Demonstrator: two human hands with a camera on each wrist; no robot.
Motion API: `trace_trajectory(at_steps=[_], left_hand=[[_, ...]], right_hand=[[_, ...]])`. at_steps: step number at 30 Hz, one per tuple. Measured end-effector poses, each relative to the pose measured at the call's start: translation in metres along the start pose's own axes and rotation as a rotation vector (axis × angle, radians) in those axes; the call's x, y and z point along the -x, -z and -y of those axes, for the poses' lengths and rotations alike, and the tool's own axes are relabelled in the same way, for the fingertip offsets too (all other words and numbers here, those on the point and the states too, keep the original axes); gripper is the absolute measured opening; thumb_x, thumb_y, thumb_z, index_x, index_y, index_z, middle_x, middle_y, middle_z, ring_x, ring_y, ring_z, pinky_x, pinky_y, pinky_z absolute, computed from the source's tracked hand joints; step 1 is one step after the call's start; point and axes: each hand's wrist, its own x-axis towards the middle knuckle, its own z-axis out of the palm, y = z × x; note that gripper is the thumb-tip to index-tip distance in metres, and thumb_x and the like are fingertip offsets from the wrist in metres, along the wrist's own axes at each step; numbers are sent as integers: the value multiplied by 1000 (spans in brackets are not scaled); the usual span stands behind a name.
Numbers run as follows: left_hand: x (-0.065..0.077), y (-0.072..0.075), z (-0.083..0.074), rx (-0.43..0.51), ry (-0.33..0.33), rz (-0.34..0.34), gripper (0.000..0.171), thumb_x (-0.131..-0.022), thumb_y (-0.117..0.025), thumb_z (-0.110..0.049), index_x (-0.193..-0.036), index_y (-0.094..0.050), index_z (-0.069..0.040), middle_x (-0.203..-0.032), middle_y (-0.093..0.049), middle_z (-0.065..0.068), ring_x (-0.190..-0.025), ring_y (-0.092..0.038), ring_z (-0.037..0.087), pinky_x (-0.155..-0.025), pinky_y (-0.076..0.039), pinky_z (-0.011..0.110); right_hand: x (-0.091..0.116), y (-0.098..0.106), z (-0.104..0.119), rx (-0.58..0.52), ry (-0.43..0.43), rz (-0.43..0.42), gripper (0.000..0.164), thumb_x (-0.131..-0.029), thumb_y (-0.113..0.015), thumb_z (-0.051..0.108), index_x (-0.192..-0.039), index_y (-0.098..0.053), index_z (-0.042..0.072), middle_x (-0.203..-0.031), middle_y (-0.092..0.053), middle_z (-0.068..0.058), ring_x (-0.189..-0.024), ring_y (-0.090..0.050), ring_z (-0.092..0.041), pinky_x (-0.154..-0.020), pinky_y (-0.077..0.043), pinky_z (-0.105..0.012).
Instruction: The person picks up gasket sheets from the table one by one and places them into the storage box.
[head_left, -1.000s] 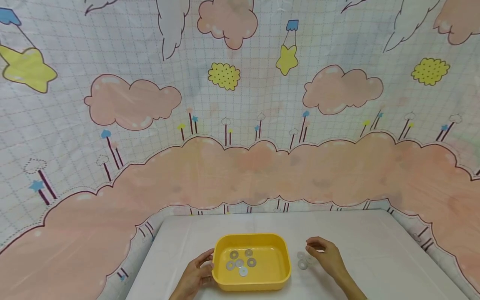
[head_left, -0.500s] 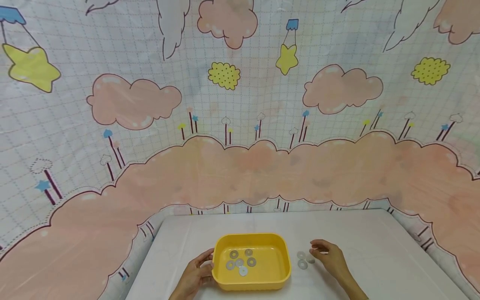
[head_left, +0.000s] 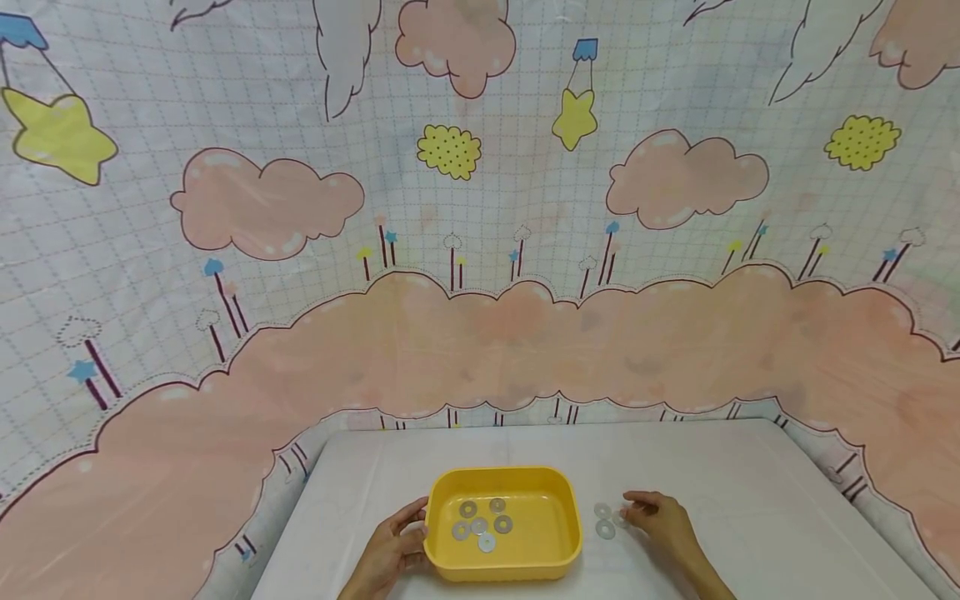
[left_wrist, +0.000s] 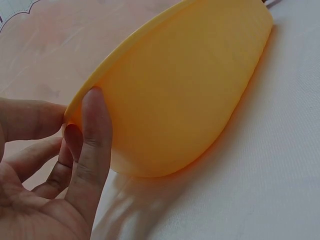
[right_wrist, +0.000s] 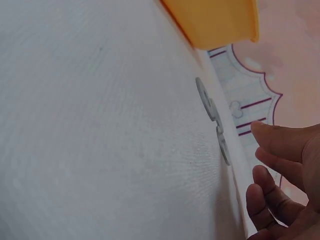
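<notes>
Three thin grey rings lie flat on the pale surface point(head_left: 750, 500), roughly midway between its left and right edges and well short of the far edge, just beside the yellow tray point(head_left: 551, 533). Six more rings point(head_left: 474, 526) sit inside it. The left hand point(head_left: 390, 542) pinches the tray's left rim, one digit against the outer wall. The right hand point(head_left: 663, 521) has its fingers loosely curved with gaps between them, nothing held; its tips are at the nearest ring point(head_left: 618, 518), though whether they touch is hard to tell.

The step seems to be taking up that ring. Being so flat, it probably offers little to grip: better to press one edge with a fingertip, tip the other up, then bring the thumb under. A low approach from the right edge's side should avoid nudging the two other rings point(head_left: 601, 528). The left hand needs only a light, steady hold.
</notes>
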Motion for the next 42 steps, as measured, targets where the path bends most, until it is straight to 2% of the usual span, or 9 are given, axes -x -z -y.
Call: trace_trajectory(at_steps=[8,15,20,23,28,31,35,42], left_hand=[[-1,0,0,-5,3,2,68,-95,-61,-13,-153,-28,0,-125,-45,8,-82,-61,12,-71,-55,28],[-1,0,1,5,15,3,70,-94,-62,-13,-154,-28,0,-125,-45,8,-82,-62,12,-73,-57,29],[0,0,1,-3,12,3,70,-94,-63,-13,-153,-28,0,-125,-45,9,-83,-63,13,-74,-57,30],[0,-1,0,-7,10,1,70,-94,-63,-13,-153,-29,0,-125,-46,9,-82,-63,13,-73,-57,29],[-1,-2,-2,-14,6,-4,69,-93,-63,-13,-153,-29,1,-123,-47,8,-81,-62,12,-72,-57,28],[0,-2,-2,-16,3,-3,69,-94,-62,-13,-153,-29,1,-123,-47,7,-81,-62,12,-73,-57,28],[1,-2,-3,-9,0,-2,69,-94,-62,-12,-153,-29,2,-123,-47,8,-82,-62,12,-74,-58,29],[1,-3,-3,-6,6,-9,68,-93,-62,-11,-152,-30,1,-123,-46,8,-82,-62,12,-74,-58,30]], right_hand=[[-2,-3,-4,29,-10,32,36,-78,-81,25,-108,-75,6,-90,-66,-1,-79,-52,-14,-66,-42,-23],[1,-4,-4,63,-6,47,35,-76,-82,27,-105,-76,9,-101,-69,-7,-95,-62,-24,-82,-51,-42],[2,-7,-1,63,-43,61,35,-75,-82,23,-106,-75,8,-105,-68,-11,-103,-62,-33,-89,-49,-53],[2,-8,0,69,-63,65,34,-75,-81,21,-106,-75,9,-106,-67,-13,-104,-61,-35,-90,-48,-56],[2,-7,2,101,-32,52,27,-75,-80,18,-100,-76,10,-102,-67,-9,-98,-61,-29,-86,-49,-52],[2,-6,2,99,-2,40,24,-74,-81,16,-97,-75,10,-96,-67,-4,-90,-59,-22,-80,-49,-43],[3,-5,2,81,12,25,22,-73,-81,12,-94,-73,11,-85,-65,1,-79,-53,-15,-71,-42,-31],[4,-3,2,72,0,-1,16,-77,-76,8,-93,-75,10,-78,-66,3,-74,-54,-13,-69,-42,-28]])
